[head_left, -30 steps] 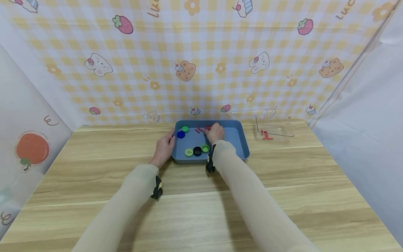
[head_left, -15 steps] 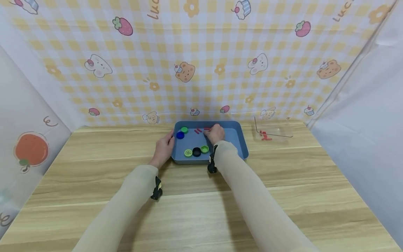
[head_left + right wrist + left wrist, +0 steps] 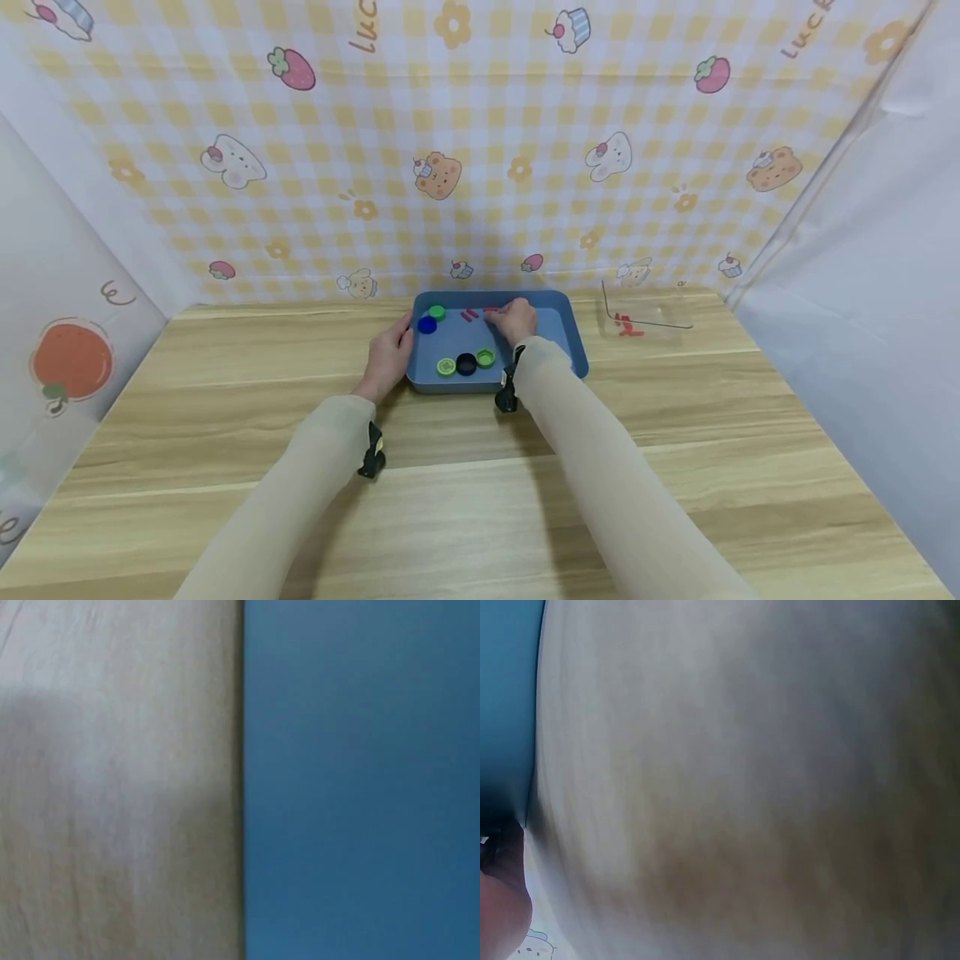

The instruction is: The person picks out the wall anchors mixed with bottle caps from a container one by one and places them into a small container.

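A shallow blue-grey tray [image 3: 450, 387] stands on the wooden table. At its left wall, my left hand [image 3: 388, 358] grips the rim; in the left wrist view only a bit of that hand [image 3: 502, 907] shows beside the tray wall [image 3: 506, 705]. My right hand [image 3: 516, 320] reaches inside the tray with curled fingers, fingertips low beside a small red stick [image 3: 491, 309]. Whether those fingers pinch something I cannot tell. Two more red sticks [image 3: 468, 314] lie just left of them. No fingers show in the right wrist view, only the tray wall [image 3: 360, 780] and table.
Inside the tray are a green cap [image 3: 437, 312], a blue cap [image 3: 427, 325], and, along the front, a yellow-green cap [image 3: 446, 367], a black cap [image 3: 466, 364] and a green cap [image 3: 485, 357]. Right of it stands a clear box [image 3: 660, 321] with several red pieces [image 3: 626, 325].
The head view has shifted slightly. Both hands keep nearly the same places at the tray, and the right fingertips stay by the red sticks.
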`<state>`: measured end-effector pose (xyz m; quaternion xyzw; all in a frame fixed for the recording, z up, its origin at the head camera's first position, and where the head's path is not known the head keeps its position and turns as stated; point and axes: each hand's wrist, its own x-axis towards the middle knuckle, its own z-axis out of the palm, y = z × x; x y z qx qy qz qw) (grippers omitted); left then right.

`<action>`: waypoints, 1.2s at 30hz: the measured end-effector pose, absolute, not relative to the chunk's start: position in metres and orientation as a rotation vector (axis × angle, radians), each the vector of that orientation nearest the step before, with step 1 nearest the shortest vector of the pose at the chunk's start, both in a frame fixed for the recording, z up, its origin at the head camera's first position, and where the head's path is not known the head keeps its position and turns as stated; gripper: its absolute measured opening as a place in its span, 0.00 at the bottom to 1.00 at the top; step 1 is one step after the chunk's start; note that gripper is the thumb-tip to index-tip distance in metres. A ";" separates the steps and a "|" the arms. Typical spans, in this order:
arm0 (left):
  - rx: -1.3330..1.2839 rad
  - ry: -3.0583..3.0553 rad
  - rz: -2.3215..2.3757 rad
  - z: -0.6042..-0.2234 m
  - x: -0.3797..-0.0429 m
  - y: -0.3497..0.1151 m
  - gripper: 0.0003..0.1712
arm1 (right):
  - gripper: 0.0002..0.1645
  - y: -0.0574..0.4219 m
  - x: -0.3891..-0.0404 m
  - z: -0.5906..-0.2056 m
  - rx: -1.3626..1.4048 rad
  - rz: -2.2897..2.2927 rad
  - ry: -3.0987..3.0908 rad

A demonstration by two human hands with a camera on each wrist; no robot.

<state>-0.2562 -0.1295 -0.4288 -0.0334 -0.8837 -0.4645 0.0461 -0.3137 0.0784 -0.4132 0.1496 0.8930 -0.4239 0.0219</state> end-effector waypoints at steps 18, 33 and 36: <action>-0.097 -2.712 -1.417 -0.426 -0.255 -0.129 0.25 | 0.16 0.088 -0.314 -0.409 0.473 -1.448 2.700; -0.111 -2.704 -1.390 -0.424 -0.255 -0.129 0.24 | 0.16 0.097 -0.307 -0.394 0.372 -1.558 2.682; -0.115 -2.702 -1.390 -0.424 -0.253 -0.129 0.24 | 0.16 0.100 -0.305 -0.392 0.340 -1.584 2.685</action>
